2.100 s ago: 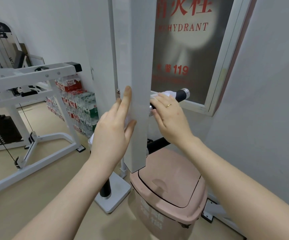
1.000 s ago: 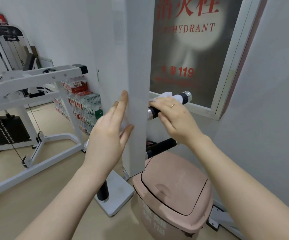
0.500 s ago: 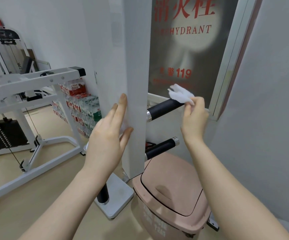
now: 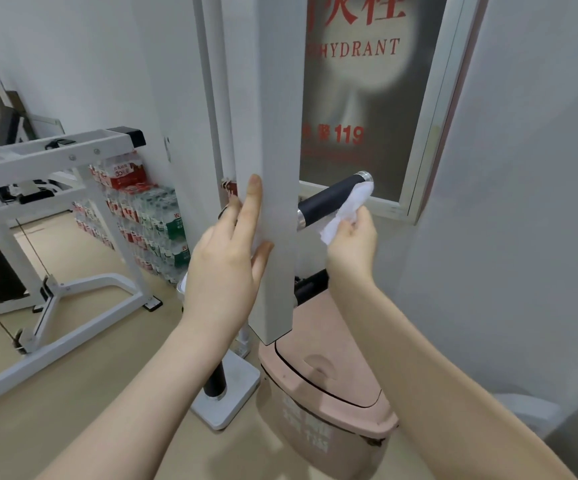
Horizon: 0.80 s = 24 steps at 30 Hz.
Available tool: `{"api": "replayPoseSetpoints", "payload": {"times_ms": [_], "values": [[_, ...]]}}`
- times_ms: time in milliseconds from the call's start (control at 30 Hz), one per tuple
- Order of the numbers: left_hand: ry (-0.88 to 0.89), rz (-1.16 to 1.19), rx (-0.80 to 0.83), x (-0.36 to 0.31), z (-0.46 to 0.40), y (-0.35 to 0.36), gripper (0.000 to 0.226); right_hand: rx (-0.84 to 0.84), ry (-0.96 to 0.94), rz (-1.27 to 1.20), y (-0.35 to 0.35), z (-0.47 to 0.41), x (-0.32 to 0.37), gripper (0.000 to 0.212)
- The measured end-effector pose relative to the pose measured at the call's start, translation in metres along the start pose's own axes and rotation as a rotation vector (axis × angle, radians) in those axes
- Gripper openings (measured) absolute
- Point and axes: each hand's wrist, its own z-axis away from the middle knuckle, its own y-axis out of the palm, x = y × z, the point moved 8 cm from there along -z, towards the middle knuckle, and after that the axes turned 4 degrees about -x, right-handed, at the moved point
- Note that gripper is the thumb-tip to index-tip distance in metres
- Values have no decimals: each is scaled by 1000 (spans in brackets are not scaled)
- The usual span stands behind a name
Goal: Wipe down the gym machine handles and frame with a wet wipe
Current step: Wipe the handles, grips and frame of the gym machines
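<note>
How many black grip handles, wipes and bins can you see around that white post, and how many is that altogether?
Black grip handles: 2, the upper handle and the lower handle, which is partly hidden behind the wrist
Wet wipe: 1, pinched in the right hand
Pink bin: 1
Total: 4

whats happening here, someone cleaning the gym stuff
Yes. A person is wiping a gym machine. The right hand pinches a crumpled white wet wipe against the underside of the upper black handle, near its metal end cap. The left hand lies flat against the white upright post, fingers open. A lower handle is mostly hidden behind the right wrist, and a pink bin stands on the floor below.
</note>
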Motion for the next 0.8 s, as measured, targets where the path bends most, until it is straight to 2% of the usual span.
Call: {"api": "replayPoseSetpoints", "payload": {"times_ms": [100, 167, 300, 433, 567, 633, 733, 800], "values": [[-2, -3, -7, 2, 1, 1, 72, 122, -201, -46, 11, 24, 9, 47], [-2, -1, -14, 3, 1, 0, 71, 151, -324, -3, 13, 28, 11, 53], [8, -9, -18, 3, 0, 0, 66, 122, -671, 174, 11, 13, 17, 51], [-5, -35, -13, 5, 0, 3, 66, 113, -903, 318, 16, -3, 39, 39], [-8, -39, -16, 6, 0, 3, 64, 402, -1194, 530, 51, 14, 62, 24], [-10, -29, -21, 7, 0, 2, 64, 479, -1163, 657, 55, 0, 69, 19], [-17, -28, -12, 7, 1, 2, 71, 395, -994, 859, 48, -33, 74, 18], [-14, -26, -14, 7, 0, 1, 71, 400, -982, 940, 52, -28, 77, 19]]}}
